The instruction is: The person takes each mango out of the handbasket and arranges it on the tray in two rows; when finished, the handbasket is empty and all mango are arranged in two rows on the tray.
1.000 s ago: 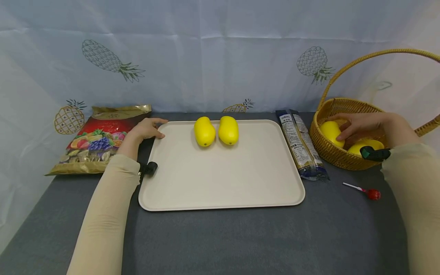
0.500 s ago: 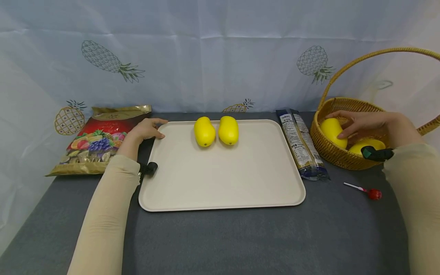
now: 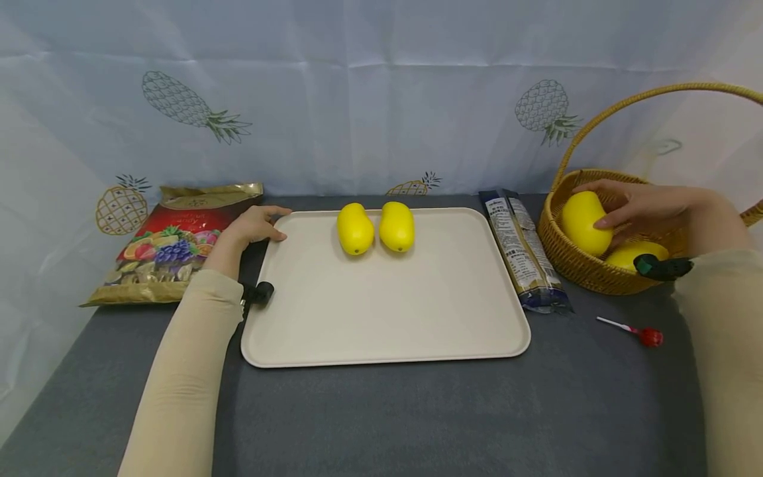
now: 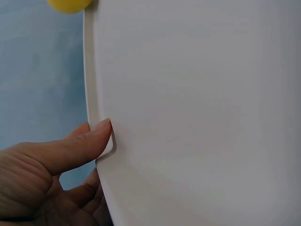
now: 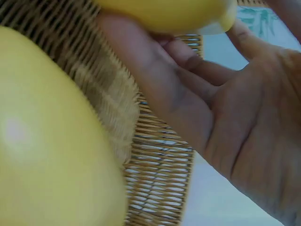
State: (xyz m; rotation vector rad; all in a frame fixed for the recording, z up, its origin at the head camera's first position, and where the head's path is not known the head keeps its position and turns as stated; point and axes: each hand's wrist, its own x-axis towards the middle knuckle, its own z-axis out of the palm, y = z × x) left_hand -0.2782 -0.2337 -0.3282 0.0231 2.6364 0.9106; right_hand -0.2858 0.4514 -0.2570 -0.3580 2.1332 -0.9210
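Observation:
My right hand (image 3: 644, 209) grips a yellow mango (image 3: 584, 222) between thumb and fingers, at the left inside of the wicker basket (image 3: 587, 268). Another yellow mango (image 3: 636, 254) lies in the basket below that hand; in the right wrist view this lower mango (image 5: 51, 136) fills the left side. At the far left corner of the cream tray (image 3: 381, 311), my left hand (image 3: 253, 225) pinches the rim, its thumb (image 4: 89, 143) on top and the other fingers partly hidden underneath. Two more mangoes, a left one (image 3: 355, 229) and a right one (image 3: 397, 226), lie side by side at the tray's back edge.
A red and gold candy bag (image 3: 173, 245) lies behind the left forearm. Between tray and basket is a long blue and silver packet (image 3: 524, 252). A red lollipop (image 3: 650, 337) lies in front of the basket, whose tall handle (image 3: 656, 93) arches over it.
My right hand has lifted the mango a little within the basket, tilting it and shifting slightly to the right. My left hand and the tray stay in place.

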